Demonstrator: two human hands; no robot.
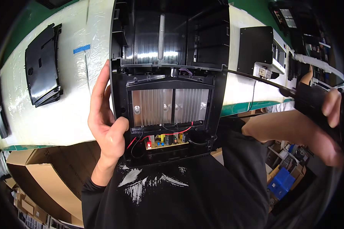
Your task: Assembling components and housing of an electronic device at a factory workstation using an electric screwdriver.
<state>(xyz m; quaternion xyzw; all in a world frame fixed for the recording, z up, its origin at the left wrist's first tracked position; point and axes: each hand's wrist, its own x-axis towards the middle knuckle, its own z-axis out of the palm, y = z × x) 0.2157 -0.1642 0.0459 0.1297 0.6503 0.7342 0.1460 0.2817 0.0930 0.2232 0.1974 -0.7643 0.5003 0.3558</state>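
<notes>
A black plastic housing (120, 91) rests on the front edge of the table, close against my body. Inside it sit two finned metal heat sinks (151, 107) side by side. Below them a circuit board (168, 146) with small parts shows, crossed by red and black wires. My left hand (109, 126) is closed on the housing's left side, thumb bent at the front. Far to the right, my right hand (332, 108) is wrapped around the black handle of a screwdriver (258, 79). Its long thin shaft points left, its end near the housing's right edge.
Curved black panels (42, 68) lie stacked on the film-covered table (74, 110) at left. A black plate with a white bracket (256, 49) lies at right. An open cardboard box (49, 183) stands below left, a blue bin (281, 183) below right. Another person's hand (307, 75) shows at far right.
</notes>
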